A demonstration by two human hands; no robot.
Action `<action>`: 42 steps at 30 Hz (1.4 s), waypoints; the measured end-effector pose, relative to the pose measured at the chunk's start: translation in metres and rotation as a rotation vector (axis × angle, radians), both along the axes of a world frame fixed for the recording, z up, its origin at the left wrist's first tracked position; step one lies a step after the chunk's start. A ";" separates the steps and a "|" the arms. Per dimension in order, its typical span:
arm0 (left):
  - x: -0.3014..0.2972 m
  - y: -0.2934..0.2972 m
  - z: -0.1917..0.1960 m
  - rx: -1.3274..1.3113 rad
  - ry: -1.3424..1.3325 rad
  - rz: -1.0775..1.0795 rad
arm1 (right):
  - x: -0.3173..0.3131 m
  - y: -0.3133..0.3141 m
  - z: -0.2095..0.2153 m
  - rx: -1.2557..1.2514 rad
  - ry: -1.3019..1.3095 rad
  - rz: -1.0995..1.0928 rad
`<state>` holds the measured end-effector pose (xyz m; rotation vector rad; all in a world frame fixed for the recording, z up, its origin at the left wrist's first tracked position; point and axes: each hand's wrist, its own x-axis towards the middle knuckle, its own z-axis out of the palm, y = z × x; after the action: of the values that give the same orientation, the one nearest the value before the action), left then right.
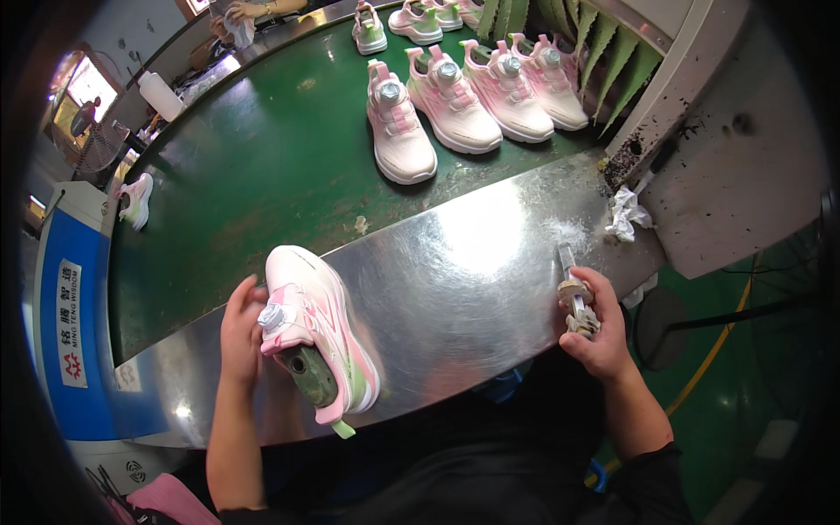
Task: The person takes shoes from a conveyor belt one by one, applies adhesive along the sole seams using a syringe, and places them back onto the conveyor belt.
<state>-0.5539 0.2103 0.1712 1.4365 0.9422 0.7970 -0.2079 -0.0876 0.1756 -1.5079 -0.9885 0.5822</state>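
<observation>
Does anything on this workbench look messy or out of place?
Yes. A crumpled white rag lies at the far right corner of the shiny metal bench plate, beside a patch of white powdery residue. The grey machine housing above shows dark splatter. The pink-and-white sneakers on the green belt sit in neat rows.

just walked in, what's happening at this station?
A person stands at a shiny metal work plate beside a green conveyor belt. The left hand steadies a pink-and-white sneaker lying on the plate, with a green last inside it. The right hand grips a grimy glue-caked tool, tip resting on the plate. More matching sneakers sit in a row on the belt. Another person's hands work at the belt's far end.
</observation>
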 end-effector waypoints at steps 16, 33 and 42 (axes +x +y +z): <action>0.079 -0.046 0.061 -0.276 -0.552 -0.310 | -0.028 0.003 0.066 0.151 0.375 0.371; 0.070 -0.069 0.049 -0.259 -0.871 -0.572 | -0.091 0.067 0.127 0.342 0.626 0.738; 0.067 -0.069 0.050 -0.171 -0.823 -0.616 | -0.097 0.062 0.131 0.230 0.688 0.702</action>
<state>-0.4873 0.1411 0.2207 1.0037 -0.0695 0.7111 -0.3050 -0.0252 0.3064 -0.6313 -0.9659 1.3270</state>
